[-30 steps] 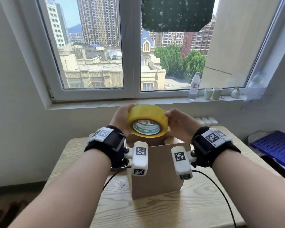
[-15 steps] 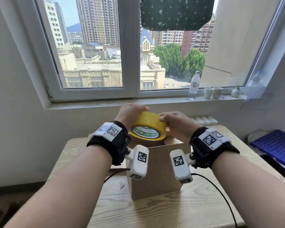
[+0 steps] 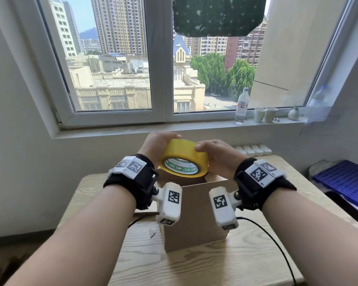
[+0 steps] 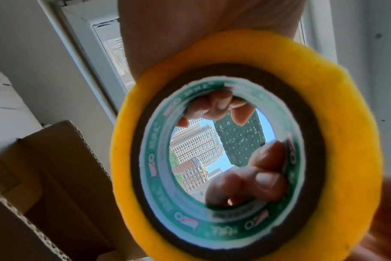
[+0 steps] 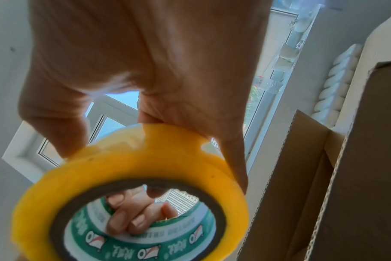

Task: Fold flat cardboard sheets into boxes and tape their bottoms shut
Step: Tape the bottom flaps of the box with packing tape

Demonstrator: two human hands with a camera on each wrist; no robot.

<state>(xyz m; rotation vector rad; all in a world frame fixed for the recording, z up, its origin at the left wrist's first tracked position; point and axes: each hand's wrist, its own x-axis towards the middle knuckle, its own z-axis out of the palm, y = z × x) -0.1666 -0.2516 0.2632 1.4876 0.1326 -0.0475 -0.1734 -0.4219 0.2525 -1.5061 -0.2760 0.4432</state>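
Note:
A yellow tape roll [image 3: 184,158] with a green printed core hangs tilted just above the open top of a brown cardboard box [image 3: 194,215]. The box stands upright on the wooden table [image 3: 194,269]. My left hand [image 3: 155,145] grips the roll from the left and over its top; my right hand [image 3: 217,155] grips its right side. In the left wrist view the tape roll [image 4: 346,141] fills the frame, with fingertips [image 4: 217,107] curled into the core. In the right wrist view my thumb and a finger pinch the tape roll [image 5: 145,167] by its outer band, beside the box wall [image 5: 357,159].
A water bottle [image 3: 241,106], two cups [image 3: 265,114] and a small vase [image 3: 293,114] stand on the windowsill behind. A blue crate [image 3: 343,178] lies off the table's right side. A black cable [image 3: 267,230] runs across the tabletop on the right.
The roll dipped and tipped flatter over the box, then rose slightly again. My left hand slid further over the roll's top. Both hands kept hold of it.

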